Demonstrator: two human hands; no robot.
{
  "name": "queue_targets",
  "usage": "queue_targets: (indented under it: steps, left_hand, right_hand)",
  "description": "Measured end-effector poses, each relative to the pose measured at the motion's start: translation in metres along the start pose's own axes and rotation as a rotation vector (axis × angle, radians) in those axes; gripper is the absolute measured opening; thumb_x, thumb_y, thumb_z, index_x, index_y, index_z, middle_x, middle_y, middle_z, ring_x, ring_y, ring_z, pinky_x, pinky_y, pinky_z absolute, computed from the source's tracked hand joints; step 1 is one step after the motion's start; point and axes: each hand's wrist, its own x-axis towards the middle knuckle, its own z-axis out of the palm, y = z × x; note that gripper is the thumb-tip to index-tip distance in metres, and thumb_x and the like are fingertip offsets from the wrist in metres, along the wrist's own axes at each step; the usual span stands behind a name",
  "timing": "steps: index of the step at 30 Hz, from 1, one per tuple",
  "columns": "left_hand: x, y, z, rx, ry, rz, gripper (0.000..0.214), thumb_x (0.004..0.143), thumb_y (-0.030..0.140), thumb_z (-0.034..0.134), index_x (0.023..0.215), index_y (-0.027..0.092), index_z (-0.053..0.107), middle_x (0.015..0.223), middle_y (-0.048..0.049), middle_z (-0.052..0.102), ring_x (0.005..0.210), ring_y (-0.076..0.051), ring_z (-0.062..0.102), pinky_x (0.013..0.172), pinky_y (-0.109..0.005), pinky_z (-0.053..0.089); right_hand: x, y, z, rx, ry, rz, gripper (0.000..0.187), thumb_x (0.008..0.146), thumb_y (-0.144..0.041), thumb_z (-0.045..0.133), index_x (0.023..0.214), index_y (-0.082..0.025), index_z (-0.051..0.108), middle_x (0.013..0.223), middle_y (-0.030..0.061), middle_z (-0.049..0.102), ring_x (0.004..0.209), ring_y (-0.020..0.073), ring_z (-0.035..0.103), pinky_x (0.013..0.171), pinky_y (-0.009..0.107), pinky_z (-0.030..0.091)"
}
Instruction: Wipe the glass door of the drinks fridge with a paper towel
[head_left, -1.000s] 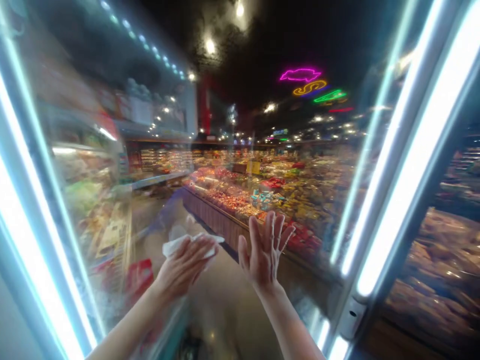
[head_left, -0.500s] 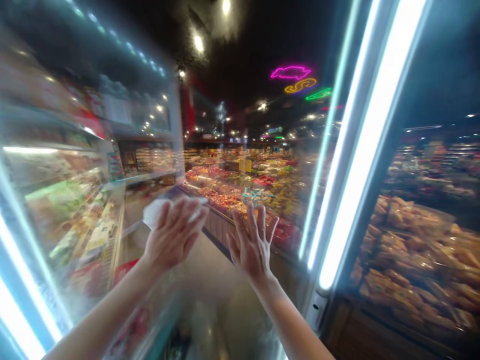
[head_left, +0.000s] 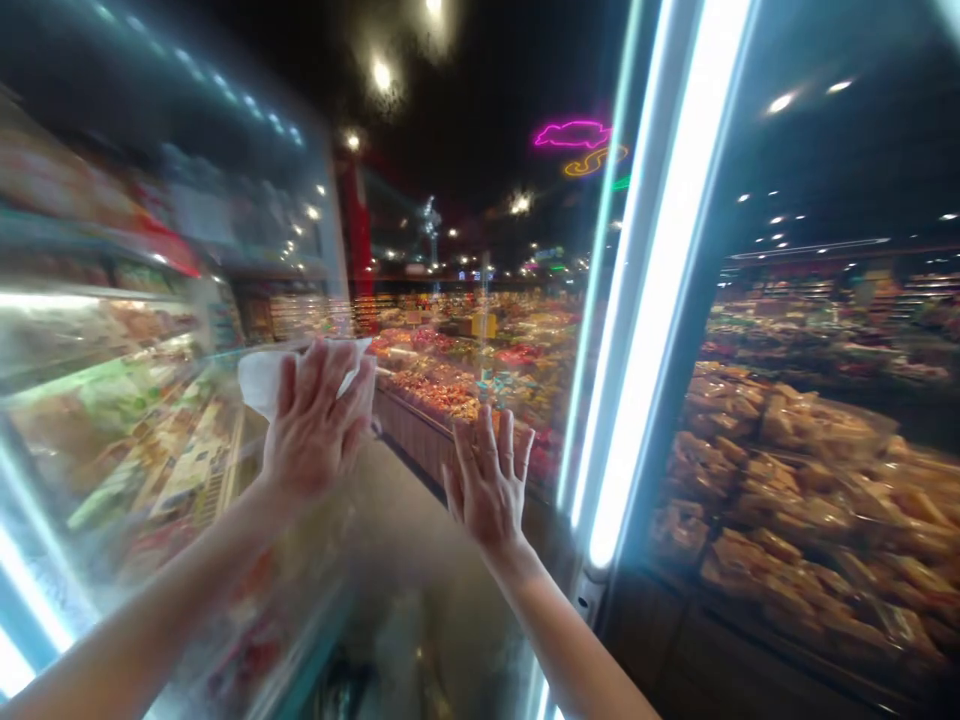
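Observation:
My left hand [head_left: 311, 425] lies flat with its fingers stretched over a white wiping cloth [head_left: 259, 380], pressing it against the upright glass door [head_left: 420, 560]. The cloth sticks out past my fingers on the left and at the top; whether it is fabric or paper I cannot tell. Lower and to the right, my right hand [head_left: 491, 490] rests with fingers spread, palm toward the same glass, and holds nothing. Haze and reflections cover the pane around both hands.
A bright vertical light tube [head_left: 660, 290] runs along the door's right edge. Beyond it are bagged brown goods [head_left: 810, 480]. A reflected shelf of packages [head_left: 165, 420] shows on the left, and a produce display [head_left: 427, 385] appears farther back. Neon outlines [head_left: 574, 134] glow above.
My left hand and the cloth have shifted left and upward over the glass. The view has turned somewhat right, so the light tube sits farther left. My right hand stays spread.

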Motion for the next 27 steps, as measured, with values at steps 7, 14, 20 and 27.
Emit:
queue_targets:
  steps: [7, 14, 20, 27]
  left_hand:
    - [-0.032, 0.017, 0.012, -0.078, -0.105, 0.415, 0.063, 0.100, 0.034, 0.049, 0.159, 0.026, 0.030, 0.164, 0.0014, 0.037, 0.159, -0.015, 0.010, 0.133, -0.042, 0.006]
    - [-0.027, 0.016, 0.009, 0.020, -0.042, 0.039, 0.072, 0.096, 0.034, 0.054, 0.161, 0.019, 0.026, 0.169, -0.0102, 0.024, 0.160, -0.032, -0.001, 0.130, -0.061, 0.001]
    - [-0.072, 0.023, 0.016, -0.066, -0.128, 0.448, 0.050, 0.098, 0.037, 0.051, 0.147, 0.033, 0.050, 0.161, 0.0087, 0.042, 0.159, -0.010, 0.006, 0.133, -0.036, 0.005]
    - [-0.024, 0.017, 0.011, 0.008, -0.021, -0.018, 0.068, 0.096, 0.033, 0.055, 0.159, 0.017, 0.031, 0.166, -0.0112, 0.032, 0.160, -0.029, 0.001, 0.130, -0.059, 0.000]
  right_hand:
    - [0.000, -0.005, 0.003, 0.020, -0.021, 0.003, 0.078, 0.100, -0.025, 0.051, 0.165, -0.024, 0.007, 0.172, 0.0105, 0.012, 0.160, 0.0336, 0.003, 0.125, 0.067, 0.017]
    - [-0.001, -0.006, 0.005, 0.033, -0.015, 0.004, 0.078, 0.100, -0.025, 0.051, 0.165, -0.024, 0.009, 0.172, 0.0108, 0.015, 0.160, 0.0334, 0.005, 0.126, 0.066, 0.016]
    - [-0.002, -0.005, 0.007, 0.056, -0.010, -0.010, 0.077, 0.100, -0.023, 0.052, 0.165, -0.021, 0.010, 0.172, 0.0110, 0.012, 0.160, 0.0322, 0.004, 0.126, 0.065, 0.014]
    - [-0.042, -0.016, 0.011, 0.077, -0.072, -0.031, 0.075, 0.098, -0.018, 0.054, 0.164, -0.024, 0.019, 0.167, 0.0088, 0.031, 0.159, 0.0282, 0.013, 0.128, 0.063, 0.013]
